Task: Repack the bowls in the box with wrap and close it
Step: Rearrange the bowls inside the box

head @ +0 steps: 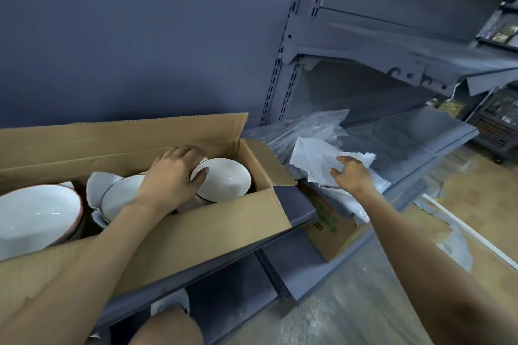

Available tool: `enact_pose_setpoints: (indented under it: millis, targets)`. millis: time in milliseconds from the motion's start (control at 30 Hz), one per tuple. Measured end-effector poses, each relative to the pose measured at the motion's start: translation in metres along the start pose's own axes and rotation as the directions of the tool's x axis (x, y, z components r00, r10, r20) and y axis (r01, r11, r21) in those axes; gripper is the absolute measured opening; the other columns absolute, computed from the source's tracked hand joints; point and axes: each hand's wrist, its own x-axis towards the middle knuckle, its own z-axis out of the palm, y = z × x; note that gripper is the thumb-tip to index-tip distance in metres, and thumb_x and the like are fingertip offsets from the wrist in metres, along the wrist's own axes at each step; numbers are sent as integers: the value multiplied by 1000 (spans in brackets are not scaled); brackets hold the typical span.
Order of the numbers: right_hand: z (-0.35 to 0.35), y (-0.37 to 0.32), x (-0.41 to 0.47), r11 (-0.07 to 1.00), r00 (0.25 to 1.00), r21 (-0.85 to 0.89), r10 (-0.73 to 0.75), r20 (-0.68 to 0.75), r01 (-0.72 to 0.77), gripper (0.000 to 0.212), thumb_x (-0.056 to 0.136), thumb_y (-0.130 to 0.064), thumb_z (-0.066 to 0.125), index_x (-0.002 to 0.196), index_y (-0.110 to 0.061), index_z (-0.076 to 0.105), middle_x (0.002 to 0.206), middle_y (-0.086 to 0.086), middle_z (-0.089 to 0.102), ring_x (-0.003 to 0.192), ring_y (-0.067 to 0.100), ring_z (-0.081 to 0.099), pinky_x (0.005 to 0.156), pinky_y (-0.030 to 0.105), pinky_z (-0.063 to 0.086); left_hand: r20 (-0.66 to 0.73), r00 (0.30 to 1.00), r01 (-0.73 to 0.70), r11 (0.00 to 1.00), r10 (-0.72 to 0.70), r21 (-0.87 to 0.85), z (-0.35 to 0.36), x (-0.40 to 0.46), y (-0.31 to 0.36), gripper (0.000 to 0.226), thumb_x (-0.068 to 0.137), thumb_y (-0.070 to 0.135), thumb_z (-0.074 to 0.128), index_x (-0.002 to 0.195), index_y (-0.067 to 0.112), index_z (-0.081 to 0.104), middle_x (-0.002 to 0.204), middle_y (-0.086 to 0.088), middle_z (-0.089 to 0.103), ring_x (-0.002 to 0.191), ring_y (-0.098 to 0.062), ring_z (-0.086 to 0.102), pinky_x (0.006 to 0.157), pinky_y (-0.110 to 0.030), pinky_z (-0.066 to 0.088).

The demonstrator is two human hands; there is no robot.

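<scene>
Left hand [173, 173] curls over the rim of a white ceramic bowl [221, 182] tilted at the right end of an open cardboard box [196, 230]. Right hand [351, 173] pinches a crumpled sheet of white wrapping paper [316, 157] on the shelf [406, 134] beside it. Bowls look heavy, slick and breakable, best gripped at the rim; paper is light and limp. More bowls [36, 216] fill the box, paper between some.

large bowl [33, 216] cut by left edge, far shelf goods [504, 31] blurred
</scene>
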Motion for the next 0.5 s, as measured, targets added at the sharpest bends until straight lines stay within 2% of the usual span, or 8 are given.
enact_pose_setpoints:
  millis: [133, 267, 400, 500]
  targets:
    - [7, 13, 11, 996, 995, 20, 81, 60, -82, 58, 91, -33, 60, 140, -9, 42, 138, 13, 51, 127, 32, 46, 102, 38, 39, 8, 1000, 25, 1000, -25, 0, 4, 5, 1, 47, 82, 41, 45, 114, 12, 64, 117, -7, 64, 105, -36, 57, 84, -47, 49]
    - [12, 23, 22, 995, 991, -5, 99, 95, -99, 56, 91, -41, 58, 137, -11, 48, 139, 10, 51, 126, 30, 47, 100, 37, 39, 0, 999, 42, 999, -42, -20, 6, 8, -2, 47, 82, 41, 45, 113, 12, 64, 115, -8, 65, 104, -36, 57, 84, -46, 49]
    - [15, 27, 26, 997, 997, -40, 62, 36, -61, 42, 90, -40, 59, 123, -14, 61, 128, 9, 60, 117, 31, 54, 94, 35, 42, 7, 999, 47, 998, -47, -34, 9, 10, -2, 47, 82, 41, 45, 114, 12, 64, 114, -8, 65, 105, -35, 57, 85, -45, 49]
    - [13, 27, 23, 998, 999, -59, 6, -37, -9, 24, 92, -25, 54, 106, -15, 71, 109, 12, 68, 99, 35, 60, 82, 36, 49, 14, 999, 53, 998, -52, -32, 11, 10, -2, 44, 81, 37, 48, 113, 12, 65, 113, -7, 66, 105, -34, 57, 84, -42, 48]
